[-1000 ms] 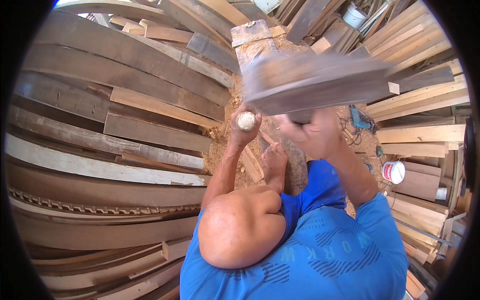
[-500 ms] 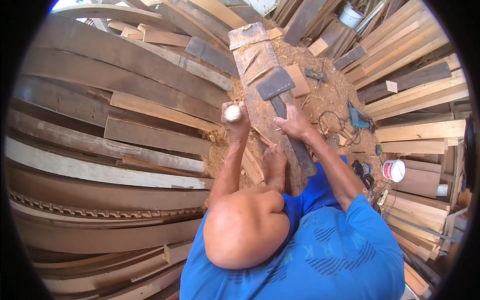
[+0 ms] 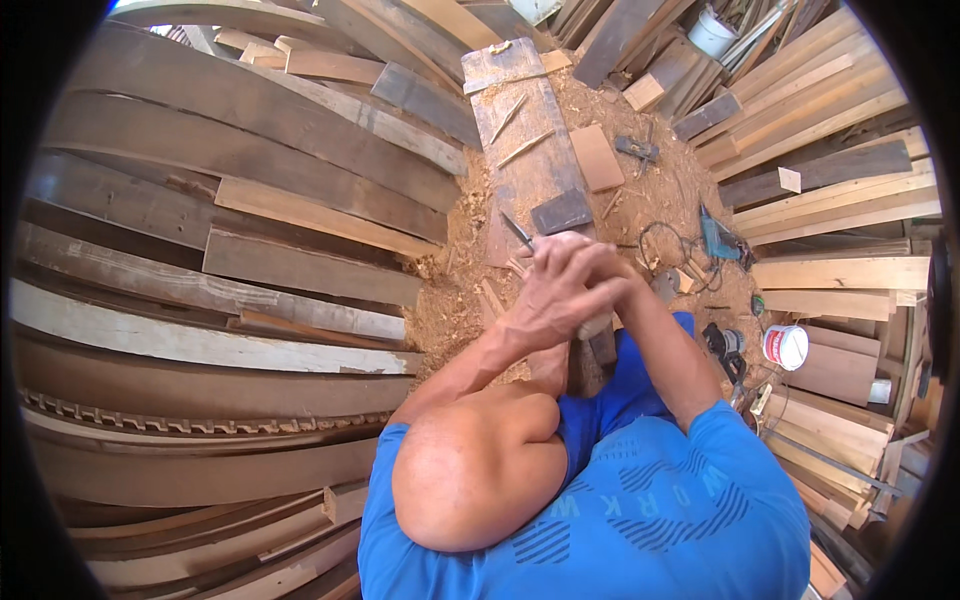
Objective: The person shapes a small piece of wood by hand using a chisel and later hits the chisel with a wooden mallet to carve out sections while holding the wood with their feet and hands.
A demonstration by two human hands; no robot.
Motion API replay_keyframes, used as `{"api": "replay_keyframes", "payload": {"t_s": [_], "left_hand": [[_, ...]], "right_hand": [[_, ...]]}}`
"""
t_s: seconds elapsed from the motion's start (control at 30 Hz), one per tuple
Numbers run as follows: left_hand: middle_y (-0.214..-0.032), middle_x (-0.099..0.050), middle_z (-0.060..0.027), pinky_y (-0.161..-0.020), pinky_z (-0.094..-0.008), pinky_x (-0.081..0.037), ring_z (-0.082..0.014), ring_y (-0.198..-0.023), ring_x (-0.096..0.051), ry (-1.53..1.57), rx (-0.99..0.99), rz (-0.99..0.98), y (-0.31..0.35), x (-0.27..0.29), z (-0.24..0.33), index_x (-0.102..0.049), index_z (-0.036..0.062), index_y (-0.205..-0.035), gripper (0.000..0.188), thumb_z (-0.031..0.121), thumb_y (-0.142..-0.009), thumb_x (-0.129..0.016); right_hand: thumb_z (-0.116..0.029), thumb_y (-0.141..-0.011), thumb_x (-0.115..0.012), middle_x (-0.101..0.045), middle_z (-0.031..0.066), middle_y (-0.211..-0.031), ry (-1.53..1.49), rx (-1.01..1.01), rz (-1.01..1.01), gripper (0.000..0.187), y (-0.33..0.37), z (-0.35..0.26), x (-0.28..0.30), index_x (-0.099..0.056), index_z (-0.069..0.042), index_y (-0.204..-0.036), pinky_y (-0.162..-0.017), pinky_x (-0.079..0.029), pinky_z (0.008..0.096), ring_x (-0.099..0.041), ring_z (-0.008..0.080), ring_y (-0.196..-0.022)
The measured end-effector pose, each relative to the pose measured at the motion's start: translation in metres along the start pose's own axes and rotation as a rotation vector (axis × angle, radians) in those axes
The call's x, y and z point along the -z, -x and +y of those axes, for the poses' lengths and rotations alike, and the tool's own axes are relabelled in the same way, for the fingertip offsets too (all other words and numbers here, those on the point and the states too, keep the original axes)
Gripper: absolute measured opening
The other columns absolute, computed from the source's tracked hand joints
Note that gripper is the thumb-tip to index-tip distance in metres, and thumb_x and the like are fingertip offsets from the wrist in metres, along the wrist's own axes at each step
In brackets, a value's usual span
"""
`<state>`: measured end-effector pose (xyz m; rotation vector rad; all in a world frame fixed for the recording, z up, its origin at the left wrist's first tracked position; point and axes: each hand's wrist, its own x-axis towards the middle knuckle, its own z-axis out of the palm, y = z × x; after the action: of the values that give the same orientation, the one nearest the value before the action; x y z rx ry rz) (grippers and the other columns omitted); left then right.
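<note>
My left hand [image 3: 543, 302] is closed around a chisel [image 3: 517, 231]. Its narrow dark blade points up and to the left, and the thick pale wooden handle pokes out below the hands. My right hand [image 3: 603, 272] lies over the left with fingers curled across it; what its fingertips grip is mostly covered. Beneath both hands is a dark, paddle-shaped piece of wood [image 3: 562, 212]. The square head shows beyond the knuckles, but the hands hide the neck. This piece rests on a worn plank [image 3: 530, 110]. My bare foot stands beside it, partly hidden by the left forearm.
Two thin sticks lie on the plank, near a flat brown board [image 3: 597, 158]. Shavings cover the floor. To the right are a clamp-like tool [image 3: 636, 149], a blue power drill [image 3: 718, 238] with its cord and a white bucket [image 3: 785, 346]. Stacked timber [image 3: 300, 290] lines both sides.
My left hand has swung right and down with the chisel, from beside the plank to above the dark wood. The right hand has come onto the left. The wood's head has shifted nearer.
</note>
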<state>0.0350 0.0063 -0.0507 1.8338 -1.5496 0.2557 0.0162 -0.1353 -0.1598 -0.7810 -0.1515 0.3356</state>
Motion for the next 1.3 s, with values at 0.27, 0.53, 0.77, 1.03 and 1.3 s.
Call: {"api": "replay_keyframes", "payload": {"t_s": [0.27, 0.53, 0.77, 1.03, 1.3], "left_hand": [[-0.097, -0.067, -0.0214, -0.079, -0.0436, -0.051, -0.0366, -0.087, -0.064, 0.019, 1.105, -0.183, 0.099, -0.044, -0.090, -0.059, -0.0017, -0.111, 0.047, 0.030, -0.080, -0.076], [-0.088, -0.070, -0.0172, -0.074, -0.0377, -0.052, -0.0256, -0.083, -0.067, 0.287, 1.269, -0.113, 0.122, -0.074, -0.092, -0.064, -0.0022, -0.095, 0.026, 0.022, -0.087, -0.068], [-0.083, -0.064, -0.0038, -0.073, -0.0267, -0.053, -0.0110, -0.077, -0.061, 0.903, 0.997, -0.004, 0.052, -0.025, -0.053, -0.059, -0.0012, -0.095, 0.008, 0.006, -0.094, -0.058], [-0.082, -0.065, -0.0073, -0.072, -0.0276, -0.054, -0.0139, -0.075, -0.064, 1.193, 0.909, 0.140, 0.030, 0.004, -0.022, -0.053, 0.0007, -0.093, 0.011, 0.008, -0.093, -0.062], [-0.084, -0.061, -0.0047, -0.069, -0.0246, -0.049, -0.0105, -0.075, -0.060, 1.155, 0.842, 0.210, 0.014, 0.001, -0.003, -0.050, 0.0044, -0.087, 0.012, 0.005, -0.093, -0.061]], "right_hand": [[-0.016, -0.092, -0.063, -0.060, 0.0028, -0.079, -0.084, -0.187, 0.596, 0.014, 0.040, -0.034, -0.033, -0.055, -0.009, -0.083, -0.053, -0.052, 0.0271, -0.057, 0.0090, -0.058], [-0.019, -0.082, -0.070, -0.065, 0.0057, -0.078, 0.673, -0.212, 0.776, 0.025, 0.040, -0.001, -0.024, -0.066, 0.001, -0.095, -0.057, -0.050, 0.0275, -0.059, 0.0112, -0.061], [-0.022, -0.081, -0.071, -0.071, 0.0116, -0.084, 0.876, -0.255, 0.523, 0.031, 0.034, -0.024, -0.044, -0.070, -0.001, -0.104, -0.072, -0.050, 0.0337, -0.064, 0.0147, -0.075], [-0.024, -0.088, -0.067, -0.059, 0.0014, -0.070, 0.745, 0.109, 0.478, 0.025, 0.060, -0.077, -0.093, -0.064, 0.001, -0.084, -0.063, -0.046, 0.0290, -0.053, 0.0088, -0.069], [-0.024, -0.094, -0.060, -0.063, 0.0043, -0.074, 0.838, 0.101, 0.513, 0.027, 0.072, -0.089, -0.093, -0.064, 0.003, -0.091, -0.058, -0.049, 0.0282, -0.058, 0.0098, -0.068]]}}
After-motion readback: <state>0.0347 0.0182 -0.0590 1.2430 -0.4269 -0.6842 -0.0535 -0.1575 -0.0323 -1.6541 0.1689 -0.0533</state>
